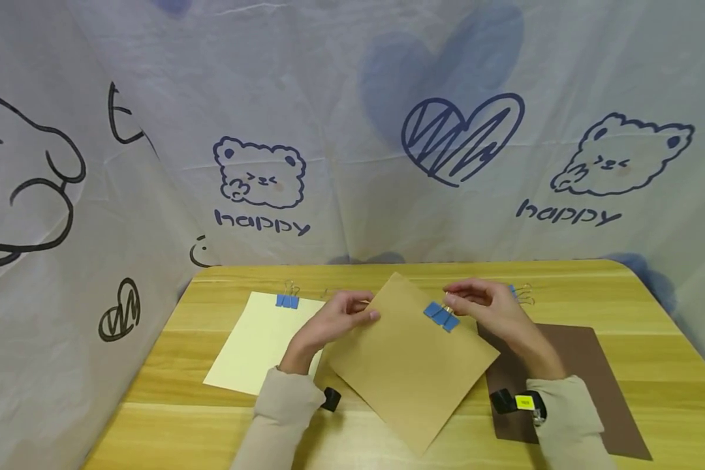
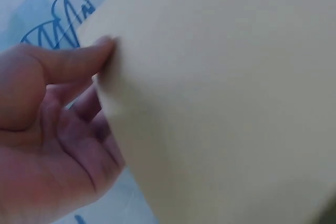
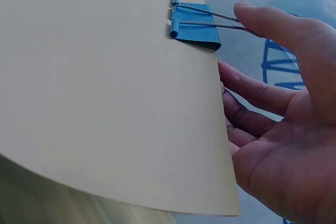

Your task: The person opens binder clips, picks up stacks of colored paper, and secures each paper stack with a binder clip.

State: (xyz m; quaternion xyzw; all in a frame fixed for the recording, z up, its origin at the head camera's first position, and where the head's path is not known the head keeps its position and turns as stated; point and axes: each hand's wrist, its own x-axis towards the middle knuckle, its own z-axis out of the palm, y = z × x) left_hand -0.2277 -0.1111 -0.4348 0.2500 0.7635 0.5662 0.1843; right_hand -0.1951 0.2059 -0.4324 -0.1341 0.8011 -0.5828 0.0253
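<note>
A tan sheet of paper is held tilted above the table, one corner pointing toward me. My left hand pinches its left edge, thumb on the near face and fingers partly hidden behind. A blue binder clip sits clamped on the upper right edge of that sheet. My right hand pinches the clip's wire handle. In the right wrist view its thumb lies at the handle's end, while other fingers lie beside and behind the paper's edge.
On the left lies a pale yellow sheet with another blue binder clip at its top edge. A dark brown sheet lies on the right, with a blue clip partly behind my right hand. A printed cloth hangs behind the wooden table.
</note>
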